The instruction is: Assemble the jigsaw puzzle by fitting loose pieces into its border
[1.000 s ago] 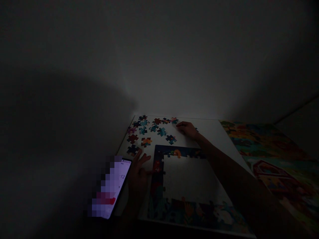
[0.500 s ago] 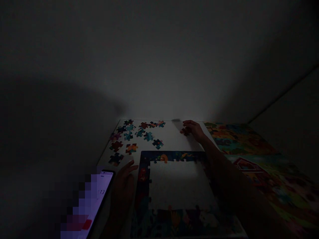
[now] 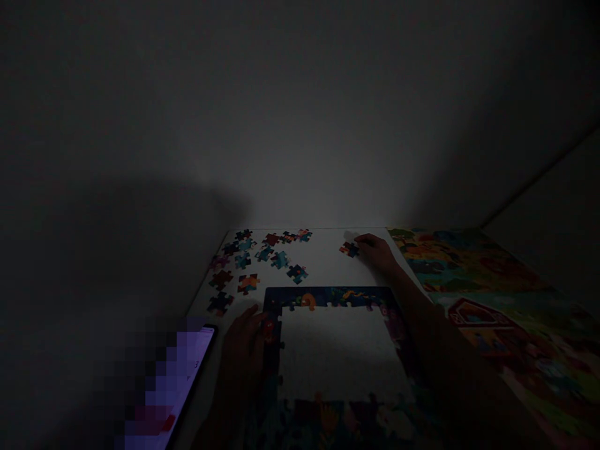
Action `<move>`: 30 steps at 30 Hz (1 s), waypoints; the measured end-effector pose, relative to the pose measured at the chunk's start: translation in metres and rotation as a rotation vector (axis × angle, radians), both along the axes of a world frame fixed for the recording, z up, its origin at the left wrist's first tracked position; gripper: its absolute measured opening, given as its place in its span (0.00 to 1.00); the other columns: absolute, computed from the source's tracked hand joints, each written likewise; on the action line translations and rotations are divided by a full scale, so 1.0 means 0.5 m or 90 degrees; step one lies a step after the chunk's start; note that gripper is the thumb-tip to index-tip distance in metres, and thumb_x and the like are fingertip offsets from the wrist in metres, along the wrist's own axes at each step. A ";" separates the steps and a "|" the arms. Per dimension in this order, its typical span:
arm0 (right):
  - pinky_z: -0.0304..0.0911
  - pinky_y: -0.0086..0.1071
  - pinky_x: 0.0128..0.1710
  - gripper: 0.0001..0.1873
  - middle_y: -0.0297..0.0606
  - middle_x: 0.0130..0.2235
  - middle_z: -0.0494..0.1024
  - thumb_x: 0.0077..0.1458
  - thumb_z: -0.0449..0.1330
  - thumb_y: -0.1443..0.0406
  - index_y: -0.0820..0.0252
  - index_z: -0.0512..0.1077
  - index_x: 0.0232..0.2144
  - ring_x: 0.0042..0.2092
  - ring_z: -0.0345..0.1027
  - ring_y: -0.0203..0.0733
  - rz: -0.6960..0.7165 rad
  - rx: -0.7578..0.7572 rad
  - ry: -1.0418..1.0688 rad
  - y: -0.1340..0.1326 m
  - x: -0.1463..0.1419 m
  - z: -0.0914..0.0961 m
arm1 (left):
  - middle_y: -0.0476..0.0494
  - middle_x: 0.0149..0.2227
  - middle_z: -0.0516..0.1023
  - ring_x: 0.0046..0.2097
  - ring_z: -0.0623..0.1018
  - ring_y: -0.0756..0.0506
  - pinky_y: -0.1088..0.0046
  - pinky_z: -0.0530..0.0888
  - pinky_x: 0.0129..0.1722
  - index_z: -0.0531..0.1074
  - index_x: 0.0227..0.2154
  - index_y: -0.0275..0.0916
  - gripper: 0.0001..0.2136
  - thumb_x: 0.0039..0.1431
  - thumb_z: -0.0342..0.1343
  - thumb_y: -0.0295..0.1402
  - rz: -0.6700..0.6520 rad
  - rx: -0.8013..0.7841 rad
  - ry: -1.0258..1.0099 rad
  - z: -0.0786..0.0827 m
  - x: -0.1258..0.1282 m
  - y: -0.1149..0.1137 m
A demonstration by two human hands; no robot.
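In dim light, my right hand (image 3: 379,253) reaches to the far right of the white table. Its fingertips are pinched at the right edge of a dark puzzle piece (image 3: 349,249) with orange on it. My left hand (image 3: 242,342) rests at the left side of the puzzle border (image 3: 323,295), fingers stretched out and touching or just over its edge; nothing shows in it. The border is a joined frame of dark, colourful pieces around a bare middle. Several loose puzzle pieces (image 3: 280,260) lie scattered at the far left.
A lit phone (image 3: 190,369), partly blurred out, lies left of my left hand. Colourful pictures (image 3: 469,262) cover the surface on the right. A pale wall (image 3: 300,125) rises directly behind the table's far edge (image 3: 328,227).
My right hand has come down and a little right, its fingers now closed at the piece's edge, showing more of the piece. My left hand has moved slightly right onto the border's edge.
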State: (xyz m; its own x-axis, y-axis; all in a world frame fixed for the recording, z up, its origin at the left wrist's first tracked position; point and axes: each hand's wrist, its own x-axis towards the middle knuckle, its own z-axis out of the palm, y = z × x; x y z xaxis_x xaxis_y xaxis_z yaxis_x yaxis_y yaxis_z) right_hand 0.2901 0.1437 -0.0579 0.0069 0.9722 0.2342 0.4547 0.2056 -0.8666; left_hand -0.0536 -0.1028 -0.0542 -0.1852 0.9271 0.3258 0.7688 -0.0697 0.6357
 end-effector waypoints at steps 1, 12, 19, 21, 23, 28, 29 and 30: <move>0.66 0.43 0.44 0.13 0.44 0.37 0.81 0.47 0.57 0.59 0.59 0.76 0.33 0.40 0.73 0.49 0.003 0.006 -0.001 0.000 0.001 -0.001 | 0.39 0.54 0.76 0.56 0.75 0.37 0.50 0.72 0.55 0.78 0.44 0.42 0.16 0.62 0.46 0.37 0.003 0.003 0.021 -0.003 0.002 0.001; 0.67 0.45 0.44 0.13 0.45 0.37 0.82 0.47 0.57 0.59 0.59 0.77 0.32 0.40 0.75 0.52 -0.004 0.005 -0.013 0.000 0.005 0.000 | 0.36 0.59 0.71 0.61 0.69 0.38 0.57 0.67 0.60 0.72 0.53 0.39 0.19 0.61 0.48 0.27 0.054 -0.102 0.275 0.048 0.023 0.141; 0.67 0.42 0.38 0.16 0.43 0.34 0.82 0.43 0.57 0.57 0.60 0.78 0.32 0.37 0.74 0.52 -0.017 -0.001 -0.013 -0.001 0.007 0.005 | 0.29 0.60 0.69 0.61 0.69 0.35 0.54 0.64 0.60 0.70 0.56 0.36 0.19 0.63 0.49 0.31 0.133 -0.125 0.290 0.063 0.031 0.266; 0.67 0.41 0.36 0.17 0.43 0.33 0.82 0.44 0.57 0.56 0.60 0.78 0.32 0.35 0.74 0.51 -0.020 -0.003 -0.021 -0.001 0.008 0.005 | 0.28 0.60 0.68 0.62 0.68 0.34 0.51 0.63 0.61 0.70 0.55 0.35 0.19 0.63 0.50 0.32 0.158 -0.128 0.288 0.056 0.032 0.279; 0.67 0.41 0.36 0.18 0.44 0.33 0.82 0.44 0.57 0.54 0.60 0.78 0.32 0.36 0.74 0.51 -0.019 0.002 -0.030 0.000 0.010 0.003 | 0.28 0.61 0.66 0.63 0.66 0.33 0.50 0.61 0.62 0.70 0.56 0.35 0.19 0.63 0.50 0.33 0.180 -0.129 0.286 0.048 0.032 0.283; 0.68 0.42 0.36 0.20 0.45 0.35 0.82 0.44 0.59 0.51 0.59 0.78 0.33 0.37 0.75 0.54 -0.039 -0.023 -0.058 0.002 0.013 0.000 | 0.30 0.62 0.66 0.64 0.64 0.35 0.52 0.58 0.64 0.69 0.56 0.36 0.19 0.65 0.50 0.33 0.182 -0.116 0.277 0.034 0.033 0.282; 0.68 0.42 0.37 0.20 0.46 0.36 0.82 0.44 0.58 0.51 0.59 0.78 0.33 0.38 0.75 0.54 -0.044 -0.025 -0.068 0.002 0.012 0.002 | 0.31 0.62 0.66 0.64 0.64 0.35 0.52 0.58 0.64 0.69 0.56 0.36 0.18 0.65 0.50 0.33 0.177 -0.112 0.274 0.033 0.034 0.283; 0.68 0.43 0.38 0.21 0.46 0.36 0.82 0.44 0.58 0.51 0.59 0.78 0.33 0.38 0.75 0.55 -0.048 -0.022 -0.080 0.000 0.012 0.005 | 0.32 0.61 0.67 0.64 0.65 0.36 0.53 0.59 0.64 0.70 0.55 0.37 0.18 0.65 0.50 0.33 0.172 -0.108 0.271 0.032 0.034 0.283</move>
State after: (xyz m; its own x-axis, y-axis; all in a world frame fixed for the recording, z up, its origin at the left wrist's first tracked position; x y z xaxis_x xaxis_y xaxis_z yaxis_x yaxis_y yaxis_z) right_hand 0.2959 0.1438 -0.0552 0.0532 0.9774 0.2045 0.5736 0.1377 -0.8075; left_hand -0.0364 0.0388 -0.0380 -0.3089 0.9110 0.2732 0.9375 0.2432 0.2489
